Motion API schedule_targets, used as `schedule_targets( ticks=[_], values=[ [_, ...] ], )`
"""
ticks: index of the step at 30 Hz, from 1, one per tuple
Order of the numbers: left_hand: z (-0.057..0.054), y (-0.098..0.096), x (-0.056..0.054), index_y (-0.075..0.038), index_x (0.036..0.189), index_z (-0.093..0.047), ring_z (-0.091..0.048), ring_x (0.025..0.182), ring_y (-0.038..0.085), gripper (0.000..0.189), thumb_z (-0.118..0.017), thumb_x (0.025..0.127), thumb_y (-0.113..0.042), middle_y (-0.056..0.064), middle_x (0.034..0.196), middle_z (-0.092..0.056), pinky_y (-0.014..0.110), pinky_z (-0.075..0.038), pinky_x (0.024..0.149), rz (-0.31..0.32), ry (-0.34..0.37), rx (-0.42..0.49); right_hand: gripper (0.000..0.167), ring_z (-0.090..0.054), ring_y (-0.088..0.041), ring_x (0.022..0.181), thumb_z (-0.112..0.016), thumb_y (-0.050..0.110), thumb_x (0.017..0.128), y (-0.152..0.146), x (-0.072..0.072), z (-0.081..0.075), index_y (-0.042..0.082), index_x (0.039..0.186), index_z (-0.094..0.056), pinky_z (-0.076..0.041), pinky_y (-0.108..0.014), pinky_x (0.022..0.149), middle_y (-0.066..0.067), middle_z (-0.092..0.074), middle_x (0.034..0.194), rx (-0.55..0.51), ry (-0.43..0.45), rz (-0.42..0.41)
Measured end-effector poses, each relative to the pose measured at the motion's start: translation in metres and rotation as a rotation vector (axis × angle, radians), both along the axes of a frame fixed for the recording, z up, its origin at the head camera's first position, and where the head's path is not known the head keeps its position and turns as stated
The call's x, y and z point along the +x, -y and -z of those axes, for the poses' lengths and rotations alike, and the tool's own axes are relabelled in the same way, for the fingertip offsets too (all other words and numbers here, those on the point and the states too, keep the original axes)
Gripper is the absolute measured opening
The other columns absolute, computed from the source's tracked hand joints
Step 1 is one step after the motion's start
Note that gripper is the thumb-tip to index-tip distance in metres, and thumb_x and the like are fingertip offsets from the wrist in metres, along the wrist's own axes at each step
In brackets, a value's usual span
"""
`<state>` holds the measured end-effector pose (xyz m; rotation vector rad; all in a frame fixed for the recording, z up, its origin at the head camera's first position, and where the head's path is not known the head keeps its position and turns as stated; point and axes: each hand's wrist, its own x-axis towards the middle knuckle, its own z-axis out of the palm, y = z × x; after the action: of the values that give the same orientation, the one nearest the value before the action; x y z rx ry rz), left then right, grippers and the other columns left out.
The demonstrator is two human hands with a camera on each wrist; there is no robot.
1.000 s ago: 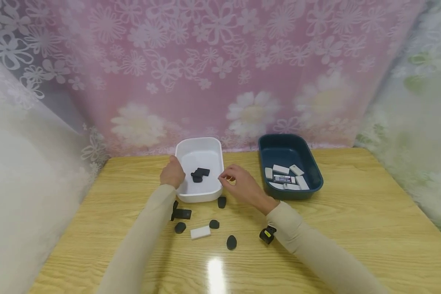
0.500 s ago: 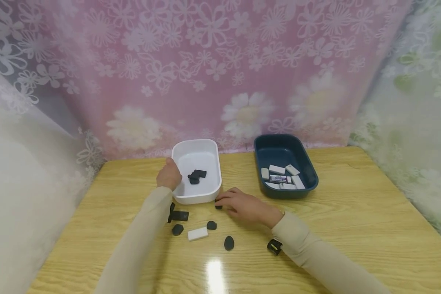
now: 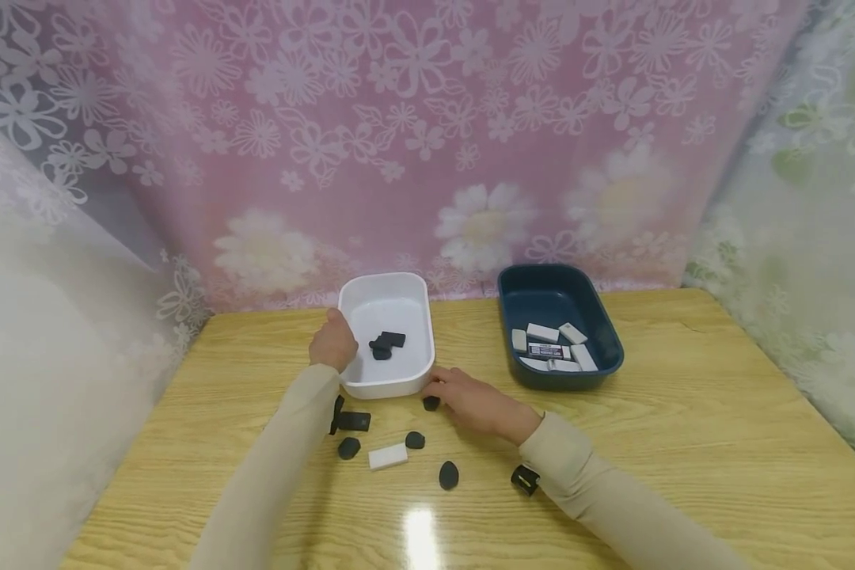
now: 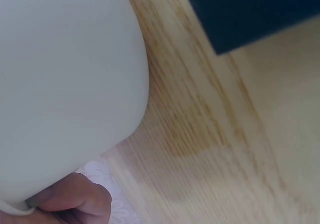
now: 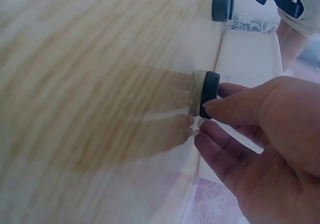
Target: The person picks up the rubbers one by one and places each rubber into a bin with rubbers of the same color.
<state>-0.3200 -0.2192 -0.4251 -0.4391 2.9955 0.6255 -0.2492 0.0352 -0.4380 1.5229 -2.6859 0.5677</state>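
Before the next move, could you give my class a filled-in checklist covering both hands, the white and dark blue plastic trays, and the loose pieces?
1. White plastic tray held: ok, left hand grips its rim.
2. Right hand at the rounded black piece: ok, thumb touches it.
3. Grip firm enough to lift: cannot tell.
4. White tray's contents all black: ok, small black pieces only.
5. Dark blue plastic tray without all-black pieces: ok, whitish blocks, one dark-labelled.
6. Wooden table cleared: not ok, a white rectangular block and black pieces lie there.
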Motion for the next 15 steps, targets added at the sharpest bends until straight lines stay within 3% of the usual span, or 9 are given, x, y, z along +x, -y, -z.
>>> schedule_targets(
  ticks=[9, 15],
  values=[
    [0.0019, 0.0013, -0.0003, 0.006, 0.129, -0.030, -0.064, 0.084, 0.036, 0.047, -0.055, 0.093, -0.010, 0.023, 0.096, -0.062, 0.046, -0.052, 0.071, 0.002, 0.004, -0.001, 0.021, -0.054, -0.023, 0.100, -0.060, -0.005, 0.090, 0.0022, 0.0022, -0.0007, 0.007, 0.106, -0.064, -0.045, -0.036, 0.089, -0.006, -0.057, 0.108, 0.014, 0.008, 0.043],
    [-0.0001, 0.0014, 0.0000, 0.006, 0.129, -0.030, -0.064, 0.089, 0.039, 0.047, -0.055, 0.092, -0.009, 0.025, 0.100, -0.062, 0.048, -0.052, 0.074, 0.005, -0.014, 0.010, 0.017, -0.054, -0.018, 0.086, -0.069, 0.000, 0.084, -0.0039, -0.0031, -0.0034, 0.009, 0.098, -0.063, -0.047, -0.033, 0.080, -0.003, -0.058, 0.095, 0.055, 0.005, 0.017]
  ],
)
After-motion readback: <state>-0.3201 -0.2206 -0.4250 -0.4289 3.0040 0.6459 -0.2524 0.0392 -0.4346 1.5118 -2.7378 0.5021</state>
